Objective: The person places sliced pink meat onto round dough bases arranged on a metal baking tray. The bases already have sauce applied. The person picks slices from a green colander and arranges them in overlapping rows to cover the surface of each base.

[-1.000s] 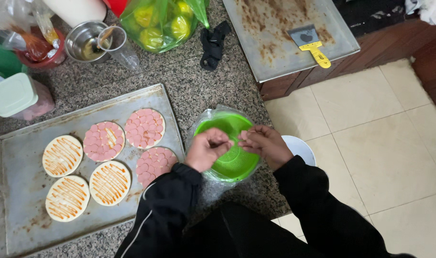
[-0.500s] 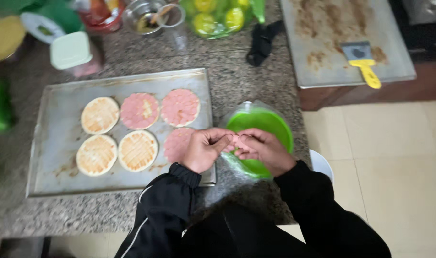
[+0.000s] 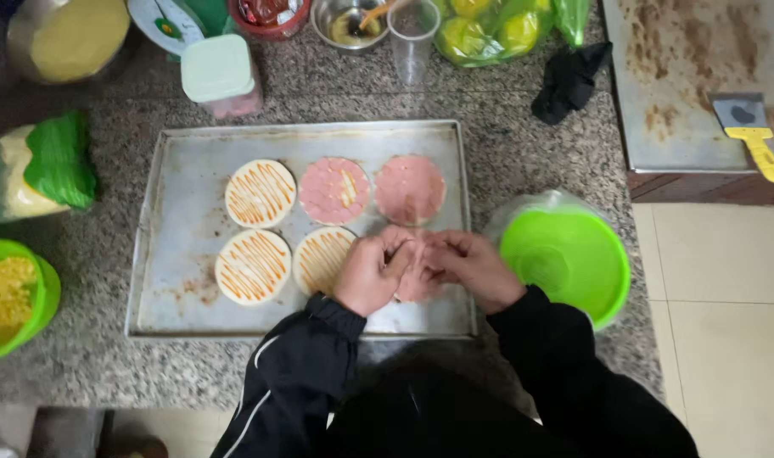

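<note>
Hands meet over the near right part of the metal baking tray (image 3: 183, 170): the left hand (image 3: 372, 273) and right hand (image 3: 470, 267) both have their fingers curled and pinched onto a pink meat slice (image 3: 414, 280), which sits between them just above the tray's near rim. On the tray beyond the hands lie three round bases with orange sauce stripes (image 3: 260, 192) and two bases covered with pink slices (image 3: 410, 188). Just right of the tray stands a green bowl (image 3: 567, 259).
</note>
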